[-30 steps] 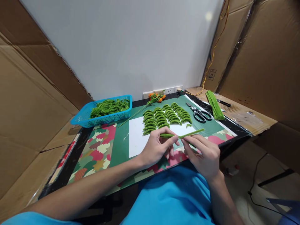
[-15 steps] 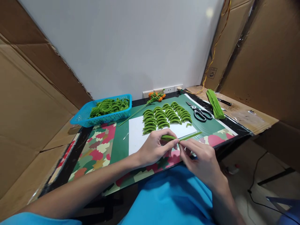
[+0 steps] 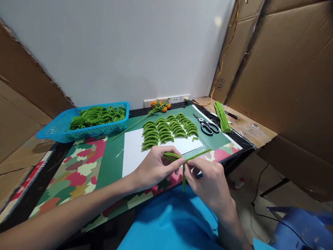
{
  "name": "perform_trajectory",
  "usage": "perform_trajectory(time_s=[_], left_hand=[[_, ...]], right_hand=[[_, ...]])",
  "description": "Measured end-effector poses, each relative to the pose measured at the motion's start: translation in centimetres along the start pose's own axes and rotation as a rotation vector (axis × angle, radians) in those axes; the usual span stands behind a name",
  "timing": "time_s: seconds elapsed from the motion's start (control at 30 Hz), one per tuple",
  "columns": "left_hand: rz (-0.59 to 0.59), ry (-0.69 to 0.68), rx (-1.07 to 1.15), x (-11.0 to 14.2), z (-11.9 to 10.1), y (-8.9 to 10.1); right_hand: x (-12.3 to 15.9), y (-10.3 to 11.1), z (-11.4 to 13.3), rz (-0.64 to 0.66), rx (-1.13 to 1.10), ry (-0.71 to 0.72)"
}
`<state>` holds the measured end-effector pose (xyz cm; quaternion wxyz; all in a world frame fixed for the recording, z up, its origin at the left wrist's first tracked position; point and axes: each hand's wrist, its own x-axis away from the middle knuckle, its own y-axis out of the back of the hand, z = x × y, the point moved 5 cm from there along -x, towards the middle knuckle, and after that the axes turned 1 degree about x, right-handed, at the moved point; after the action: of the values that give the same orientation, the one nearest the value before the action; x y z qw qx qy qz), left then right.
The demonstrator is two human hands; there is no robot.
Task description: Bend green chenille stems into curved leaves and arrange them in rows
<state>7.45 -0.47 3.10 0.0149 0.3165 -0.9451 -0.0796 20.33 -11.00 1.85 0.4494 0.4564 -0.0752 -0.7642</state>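
Observation:
My left hand (image 3: 157, 166) is closed in a pinch on green pipe cleaners (image 3: 172, 156), whose folded part lies under its fingers. My right hand (image 3: 209, 175) pinches at the same spot, its fingertips meeting those of the left. From that point one green strand (image 3: 200, 153) runs out to the right, and another hangs down below the fingers. Behind the hands, curved green pipe cleaner pieces (image 3: 164, 130) lie in several rows on a white sheet (image 3: 132, 146). Scissors (image 3: 206, 126) with black handles rest to the right of the rows.
A blue basket (image 3: 78, 133) of bent green pieces stands at the left. Orange and green pipe cleaner flowers (image 3: 161, 106) lie at the back. A bundle of green pipe cleaners (image 3: 222, 116) and a black-handled knife (image 3: 231, 114) lie at the right, near cardboard walls.
The view has swung right, so the table things sit further left. One green strand now hangs down beneath my fingertips; before, only the strand pointing right stuck out.

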Motion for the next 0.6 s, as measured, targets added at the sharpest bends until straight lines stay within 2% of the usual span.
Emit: perform_trajectory(time_s=[0.2, 0.33, 0.47, 0.6], left_hand=[[-0.066, -0.074, -0.158, -0.2, -0.4, 0.2], [-0.053, -0.087, -0.253, -0.4, -0.4, 0.1], [0.0, -0.07, -0.242, -0.6, -0.3, 0.0], [0.029, -0.025, -0.141, -1.0, -0.1, 0.2]], right_hand=[[0.0, -0.2, 0.6, -0.043, 0.084, -0.065], [0.2, -0.7, 0.5, -0.049, 0.161, -0.123], [0.2, -0.9, 0.3, -0.043, 0.181, -0.136], [-0.2, -0.5, -0.1, -0.074, 0.053, -0.101]])
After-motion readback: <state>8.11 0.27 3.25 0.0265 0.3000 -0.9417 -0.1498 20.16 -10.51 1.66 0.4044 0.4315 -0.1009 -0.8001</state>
